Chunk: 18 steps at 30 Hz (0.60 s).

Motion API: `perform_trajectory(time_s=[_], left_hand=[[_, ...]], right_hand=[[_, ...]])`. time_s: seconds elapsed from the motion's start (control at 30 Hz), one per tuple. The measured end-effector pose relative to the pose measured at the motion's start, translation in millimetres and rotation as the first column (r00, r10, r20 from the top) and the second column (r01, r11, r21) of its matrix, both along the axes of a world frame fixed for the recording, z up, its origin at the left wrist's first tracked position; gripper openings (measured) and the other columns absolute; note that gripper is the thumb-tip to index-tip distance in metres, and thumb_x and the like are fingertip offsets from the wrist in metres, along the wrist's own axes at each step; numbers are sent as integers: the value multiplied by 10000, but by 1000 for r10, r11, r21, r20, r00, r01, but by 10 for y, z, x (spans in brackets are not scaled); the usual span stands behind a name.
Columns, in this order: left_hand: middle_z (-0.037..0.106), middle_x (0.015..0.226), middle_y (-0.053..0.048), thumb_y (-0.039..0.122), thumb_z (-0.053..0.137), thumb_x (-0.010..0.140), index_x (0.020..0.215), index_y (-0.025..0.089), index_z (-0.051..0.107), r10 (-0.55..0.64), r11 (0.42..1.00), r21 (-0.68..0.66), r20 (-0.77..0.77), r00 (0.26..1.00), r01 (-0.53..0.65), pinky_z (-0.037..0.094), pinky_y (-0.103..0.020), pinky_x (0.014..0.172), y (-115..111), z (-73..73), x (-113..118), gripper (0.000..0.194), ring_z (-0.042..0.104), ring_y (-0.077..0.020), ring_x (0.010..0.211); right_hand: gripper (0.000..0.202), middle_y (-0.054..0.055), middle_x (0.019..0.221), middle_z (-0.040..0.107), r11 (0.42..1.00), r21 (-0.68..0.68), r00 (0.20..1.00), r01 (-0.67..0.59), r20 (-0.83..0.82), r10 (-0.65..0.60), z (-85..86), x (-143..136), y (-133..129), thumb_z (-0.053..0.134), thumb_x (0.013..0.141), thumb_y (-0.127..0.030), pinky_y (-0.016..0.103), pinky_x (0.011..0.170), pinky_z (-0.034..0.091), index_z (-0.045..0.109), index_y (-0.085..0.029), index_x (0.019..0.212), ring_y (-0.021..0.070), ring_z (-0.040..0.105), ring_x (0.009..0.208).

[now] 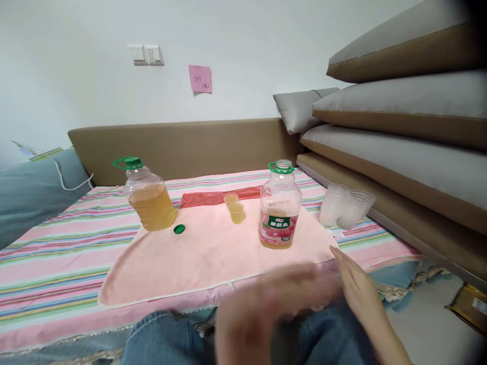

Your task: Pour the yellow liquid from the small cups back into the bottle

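Observation:
In front of my lap, my left hand (276, 294) reaches across to the right, blurred by motion, its fingers stretched out and nothing visible in it. Its fingertips come close to my right hand (355, 284), whose fingers are straight and together; whether they touch I cannot tell. Beyond them an uncapped juice bottle (280, 223) with a pink and green label stands upright, partly filled. Left of it are two small plastic cups (236, 214) holding yellowish drink. A green cap (179, 229) lies near a second, capped bottle (152, 205) of yellow liquid, which looks tilted.
A pink cloth (182, 268) covers part of the striped sheet (57, 253). A red plastic strip (198, 198) lies behind the cups. Two stacks of clear cups (344, 205) lean at the right, beside piled grey-brown cushions (399, 142). A brown backrest (182, 149) runs along the wall.

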<state>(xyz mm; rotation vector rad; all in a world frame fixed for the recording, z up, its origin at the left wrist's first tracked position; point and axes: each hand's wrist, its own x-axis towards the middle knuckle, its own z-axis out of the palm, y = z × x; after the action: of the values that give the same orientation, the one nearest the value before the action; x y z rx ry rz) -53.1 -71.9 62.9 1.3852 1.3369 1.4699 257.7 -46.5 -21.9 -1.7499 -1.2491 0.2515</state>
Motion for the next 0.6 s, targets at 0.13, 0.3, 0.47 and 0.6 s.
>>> perform_trajectory(time_s=[0.13,0.3,0.47,0.6], left_hand=[[646,1303,-89,526,557,828,1183,278,600,-117,992,52,15,993,116,447,-495,1088,841,125,300,435,558,-316,1298],[531,1357,-234,355,777,633,1115,163,500,24,990,-137,-30,999,-28,419,-533,1061,2030,-312,257,588,537,-390,1279],[610,1258,-160,269,874,529,1090,188,503,25,994,-111,-10,1000,-26,432,-482,1067,2617,-595,228,678,576,-336,1245],[683,1131,-117,216,895,523,1071,197,504,2,998,-66,42,999,1,508,-443,981,2798,-667,335,673,675,-273,1080]], right_hand=[[755,167,1380,596,959,253,961,-128,-206,183,386,30,835,382,904,-731,479,1194,316,672,-127,1250,288,501,1356],[886,173,1492,483,945,283,845,-165,-454,283,216,-38,1453,582,782,-741,471,1101,442,488,-167,1451,296,522,1335],[782,142,1484,498,948,283,704,-145,-644,300,4,-99,1499,648,804,-660,416,1058,497,503,-199,1419,284,530,1326],[663,91,1496,495,929,328,604,-173,-709,363,46,-139,1516,636,837,-657,427,1077,482,560,-260,1362,280,507,1348]])
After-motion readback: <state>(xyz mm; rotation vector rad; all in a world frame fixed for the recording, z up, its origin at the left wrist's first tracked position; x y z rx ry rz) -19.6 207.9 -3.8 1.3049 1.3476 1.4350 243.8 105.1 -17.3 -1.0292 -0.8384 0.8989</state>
